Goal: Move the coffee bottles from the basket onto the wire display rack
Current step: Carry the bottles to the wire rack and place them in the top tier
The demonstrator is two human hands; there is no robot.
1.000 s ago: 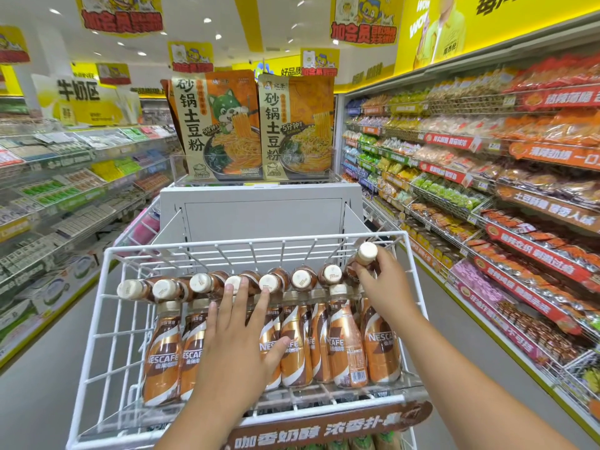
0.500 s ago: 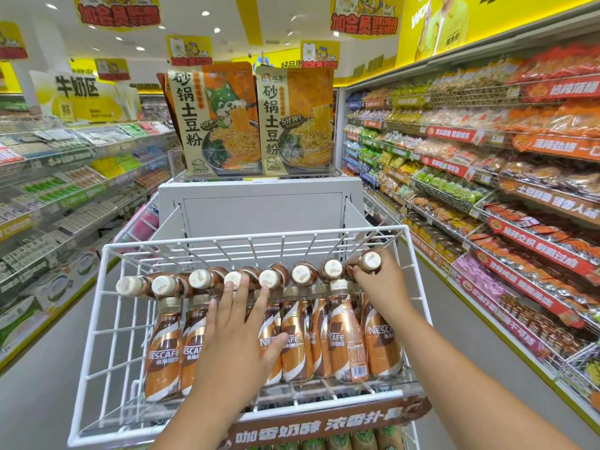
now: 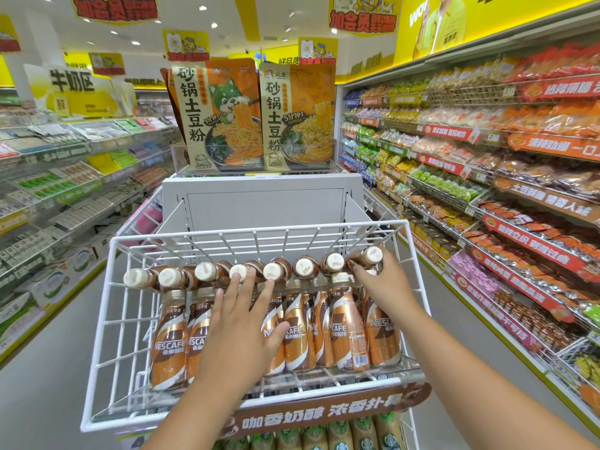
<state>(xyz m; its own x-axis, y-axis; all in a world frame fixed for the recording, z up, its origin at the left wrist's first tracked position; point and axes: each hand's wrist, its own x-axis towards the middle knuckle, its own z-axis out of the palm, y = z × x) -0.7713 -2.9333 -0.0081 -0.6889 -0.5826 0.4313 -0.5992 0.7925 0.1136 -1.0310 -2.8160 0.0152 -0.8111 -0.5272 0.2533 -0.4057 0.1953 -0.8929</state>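
Eight coffee bottles point(image 3: 305, 267) now lie in our back row of the wire display rack point(image 3: 107, 306). Our right hand point(image 3: 384, 284) has lowered the last one point(image 3: 365, 257), fingers curled around its neck. Our left hand point(image 3: 243, 323) stays spread flat over the front row (steadying it). No basket shows, so we may be nearly done.
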